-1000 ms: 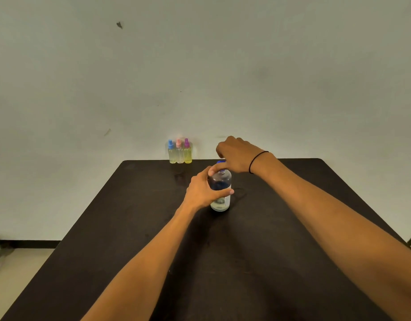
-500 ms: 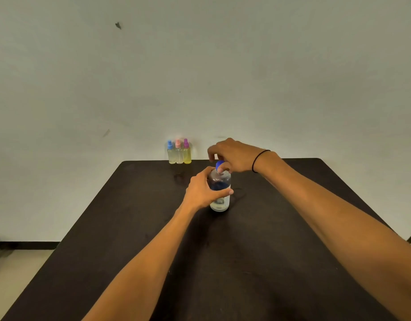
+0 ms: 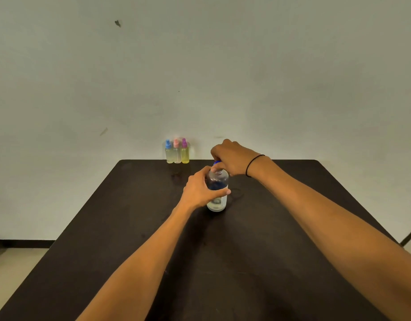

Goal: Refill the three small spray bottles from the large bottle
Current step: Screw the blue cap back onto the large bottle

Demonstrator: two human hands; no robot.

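The large clear bottle (image 3: 218,191) stands upright in the middle of the dark table (image 3: 269,262). My left hand (image 3: 199,191) grips its body from the left. My right hand (image 3: 232,156) pinches the blue cap (image 3: 217,162), which sits just above the bottle's bare threaded neck. Three small spray bottles stand in a row at the table's far edge against the wall: one with a blue top (image 3: 168,152), one with a pink top (image 3: 176,152), one with a purple top (image 3: 185,152).
A plain pale wall (image 3: 199,66) rises straight behind the table's far edge. Pale floor (image 3: 12,269) and a dark skirting strip show at the lower left.
My right hand has turned on the cap and raised it, so the bottle's threaded neck now shows under it. My left hand keeps its hold on the bottle.
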